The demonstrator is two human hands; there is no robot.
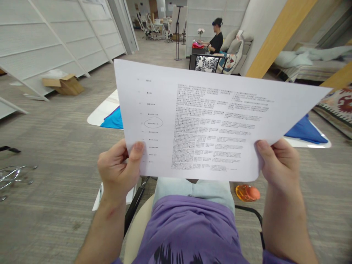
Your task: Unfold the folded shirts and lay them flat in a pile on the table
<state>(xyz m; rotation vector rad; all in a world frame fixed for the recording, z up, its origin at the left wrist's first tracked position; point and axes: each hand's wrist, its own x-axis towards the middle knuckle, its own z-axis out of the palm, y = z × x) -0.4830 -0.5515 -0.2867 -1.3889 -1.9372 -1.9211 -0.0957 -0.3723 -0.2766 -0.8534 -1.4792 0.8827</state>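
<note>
The printed sheet (167, 143) was held up above the lap (192, 189).
It was judged light, limp and easily creased, best taken by opposite side edges. The left hand (121, 165) pinched its left edge, the right hand (280, 165) its right edge, both toward the near side. It looked white, with dense small print from middle to right, a sparse left column and one entry circled; wording was illegible.

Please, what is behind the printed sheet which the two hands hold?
Blue cloth on a white tabletop shows past both sides of the printed sheet. The middle is covered, so what lies there cannot be seen.
</note>
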